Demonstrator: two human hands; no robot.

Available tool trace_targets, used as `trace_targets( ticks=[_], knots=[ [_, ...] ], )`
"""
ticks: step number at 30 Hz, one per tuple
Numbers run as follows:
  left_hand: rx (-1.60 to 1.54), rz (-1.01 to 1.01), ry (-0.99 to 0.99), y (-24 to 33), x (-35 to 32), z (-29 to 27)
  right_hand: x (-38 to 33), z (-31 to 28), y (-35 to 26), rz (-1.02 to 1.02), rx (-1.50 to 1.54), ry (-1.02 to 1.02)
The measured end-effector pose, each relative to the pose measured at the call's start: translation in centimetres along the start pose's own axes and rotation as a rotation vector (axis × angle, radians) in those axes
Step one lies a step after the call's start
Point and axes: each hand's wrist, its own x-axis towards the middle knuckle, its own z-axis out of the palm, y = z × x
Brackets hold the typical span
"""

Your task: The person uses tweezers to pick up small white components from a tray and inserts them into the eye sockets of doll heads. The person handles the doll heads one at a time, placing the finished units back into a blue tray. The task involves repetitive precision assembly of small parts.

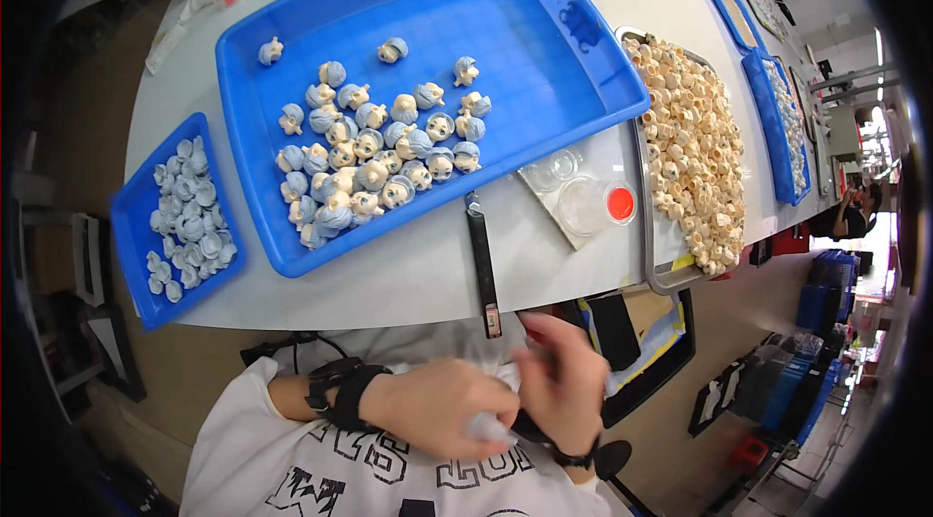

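Observation:
My left hand [437, 405] is closed in front of my shirt, a watch and a black band on its wrist. It holds a small pale blue-grey piece [486, 427] whose exact kind is blurred. Close by on the right, my right hand [566, 376] is raised, its fingers smeared by motion. On the table ahead, the large blue tray [418, 21] has many small doll heads [369, 143] with pale blue hair in it. The smaller blue tray [151, 308] at the left bears loose pale blue hair pieces [194, 201].
A black-handled knife [482, 269] lies at the table's front edge. To its right are a clear cup [583, 206] and a red round lid [621, 203]. A metal tray [671, 279] is heaped with cream-coloured hollow pieces [685, 148]. More blue trays [777, 162] stand farther right.

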Motion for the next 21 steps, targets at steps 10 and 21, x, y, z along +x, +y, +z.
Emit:
trace_targets(
  ticks=[10, 21],
  knots=[
    [-0.035, 0.092, 0.058, 4.6, -8.1, -3.4, 0.7, 7.6, -3.0, -0.152, -0.270, -0.265],
    [0.009, 0.111, 0.034, 4.6, -9.0, -3.4, -1.8, 7.0, -1.1, -0.090, -0.393, -0.198]
  ],
)
